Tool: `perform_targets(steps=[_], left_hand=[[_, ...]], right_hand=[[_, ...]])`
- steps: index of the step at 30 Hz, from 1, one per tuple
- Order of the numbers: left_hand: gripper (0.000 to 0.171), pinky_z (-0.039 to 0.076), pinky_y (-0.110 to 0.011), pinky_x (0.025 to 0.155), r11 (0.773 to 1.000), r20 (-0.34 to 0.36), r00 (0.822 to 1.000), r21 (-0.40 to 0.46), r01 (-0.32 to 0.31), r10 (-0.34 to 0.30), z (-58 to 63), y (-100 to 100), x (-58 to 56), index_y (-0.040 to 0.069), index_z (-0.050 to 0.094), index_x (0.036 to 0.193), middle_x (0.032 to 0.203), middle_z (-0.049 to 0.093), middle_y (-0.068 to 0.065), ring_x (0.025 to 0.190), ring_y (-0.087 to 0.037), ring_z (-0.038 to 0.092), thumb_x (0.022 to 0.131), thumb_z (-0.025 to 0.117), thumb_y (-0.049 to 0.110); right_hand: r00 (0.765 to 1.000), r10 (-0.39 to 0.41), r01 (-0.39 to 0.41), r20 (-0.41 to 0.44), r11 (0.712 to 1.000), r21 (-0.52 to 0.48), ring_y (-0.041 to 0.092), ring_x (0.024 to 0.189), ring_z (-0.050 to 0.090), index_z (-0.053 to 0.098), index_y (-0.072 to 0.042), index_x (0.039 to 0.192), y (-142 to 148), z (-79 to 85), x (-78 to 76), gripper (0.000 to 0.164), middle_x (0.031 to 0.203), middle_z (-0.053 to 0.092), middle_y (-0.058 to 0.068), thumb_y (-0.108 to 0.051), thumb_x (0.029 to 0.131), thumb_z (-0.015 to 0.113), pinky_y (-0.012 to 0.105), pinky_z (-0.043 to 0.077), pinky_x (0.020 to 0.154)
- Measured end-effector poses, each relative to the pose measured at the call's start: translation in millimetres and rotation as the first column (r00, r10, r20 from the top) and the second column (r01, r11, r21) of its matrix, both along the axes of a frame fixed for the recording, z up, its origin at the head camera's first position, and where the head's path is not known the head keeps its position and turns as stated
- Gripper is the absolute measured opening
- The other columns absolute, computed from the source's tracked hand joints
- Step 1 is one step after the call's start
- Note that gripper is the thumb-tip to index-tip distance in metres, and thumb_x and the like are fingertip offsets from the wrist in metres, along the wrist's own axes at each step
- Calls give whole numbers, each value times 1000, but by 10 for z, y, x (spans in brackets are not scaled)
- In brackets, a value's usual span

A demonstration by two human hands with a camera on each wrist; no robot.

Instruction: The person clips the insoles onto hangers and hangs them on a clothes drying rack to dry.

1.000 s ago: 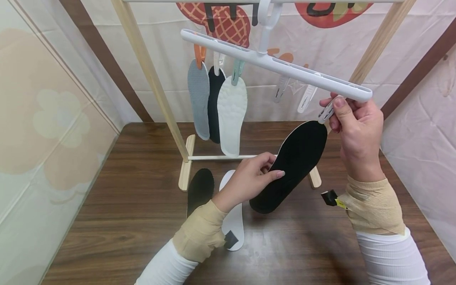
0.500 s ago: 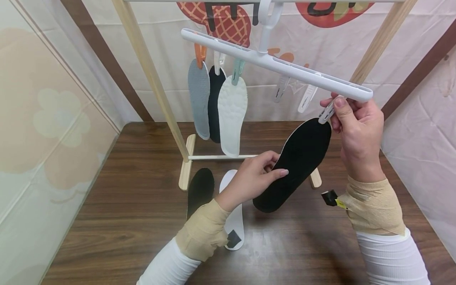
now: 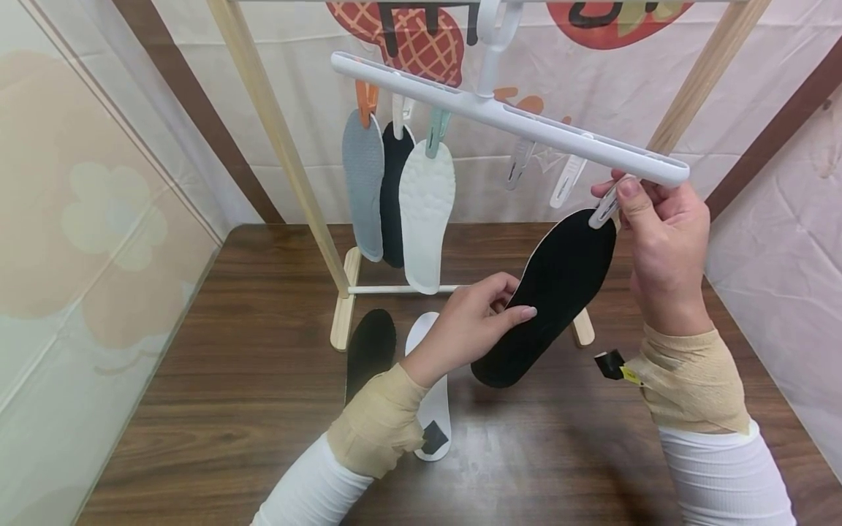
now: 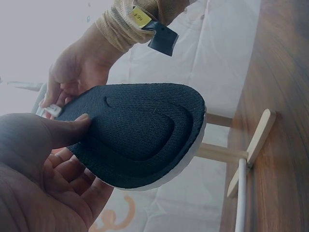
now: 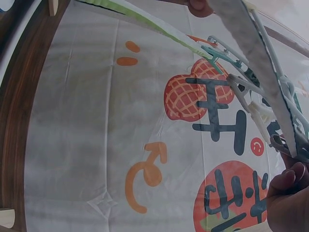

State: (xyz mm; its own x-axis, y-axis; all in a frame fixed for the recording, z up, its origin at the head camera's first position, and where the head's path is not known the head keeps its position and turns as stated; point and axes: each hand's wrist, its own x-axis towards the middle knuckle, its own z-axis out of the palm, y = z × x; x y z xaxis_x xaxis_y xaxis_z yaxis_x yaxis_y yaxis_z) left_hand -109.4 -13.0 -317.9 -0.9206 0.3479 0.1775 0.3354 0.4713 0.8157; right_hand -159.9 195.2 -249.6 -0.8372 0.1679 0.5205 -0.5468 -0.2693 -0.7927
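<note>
In the head view my left hand [image 3: 463, 321] pinches a black insole [image 3: 559, 292] by its side edge, thumb on the near face. The insole hangs tilted, its upper end at the white clip [image 3: 604, 212] on the hanger's right end. My right hand [image 3: 671, 241] pinches that clip, whose tip overlaps the insole's top edge. The left wrist view shows the thumb [image 4: 70, 131] lying across the insole's [image 4: 145, 130] textured dark face. In the right wrist view the insole [image 5: 260, 58] appears edge-on, its pale side showing, with its end at the clip near my right fingers.
A white hanger [image 3: 513, 117] tilts down to the right. From its left clips hang a grey insole [image 3: 364, 190], a black insole [image 3: 395, 212] and a white insole [image 3: 426, 219]. On the wooden table lie a dark insole [image 3: 370, 351] and a white insole [image 3: 437, 394].
My left hand has shifted slightly up and right with the black insole, bringing its top end farther under the clip. My right hand stays nearly still. The hanging insoles sway slightly.
</note>
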Motion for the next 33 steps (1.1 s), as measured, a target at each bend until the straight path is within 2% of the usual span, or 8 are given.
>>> perform_targets(steps=[22, 30, 33], left_hand=[[18, 44, -22, 69, 1000, 21, 1000, 11, -3, 2, 37, 53, -10, 16, 67, 105, 83, 63, 5, 74, -6, 56, 94, 74, 28], [19, 44, -22, 69, 1000, 22, 1000, 15, 1, -1, 37, 51, -5, 15, 67, 106, 82, 63, 4, 74, -7, 56, 94, 74, 28], [19, 44, -22, 68, 1000, 26, 1000, 19, 3, -4, 37, 48, -2, 16, 67, 106, 82, 62, 4, 74, -7, 56, 94, 75, 28]], right_hand=[[1000, 24, -24, -17, 999, -24, 23, 81, 65, 67, 10, 105, -10, -18, -12, 13, 82, 73, 16, 2, 95, 65, 24, 33, 68], [999, 3, -2, -41, 1000, 15, 21, 77, 60, 66, 11, 106, -20, -11, 1, 15, 82, 72, 15, 1, 96, 64, 24, 31, 67], [999, 17, -17, -33, 1000, 4, 22, 77, 60, 66, 11, 107, -17, -10, 3, 15, 83, 72, 16, 1, 96, 64, 24, 31, 67]])
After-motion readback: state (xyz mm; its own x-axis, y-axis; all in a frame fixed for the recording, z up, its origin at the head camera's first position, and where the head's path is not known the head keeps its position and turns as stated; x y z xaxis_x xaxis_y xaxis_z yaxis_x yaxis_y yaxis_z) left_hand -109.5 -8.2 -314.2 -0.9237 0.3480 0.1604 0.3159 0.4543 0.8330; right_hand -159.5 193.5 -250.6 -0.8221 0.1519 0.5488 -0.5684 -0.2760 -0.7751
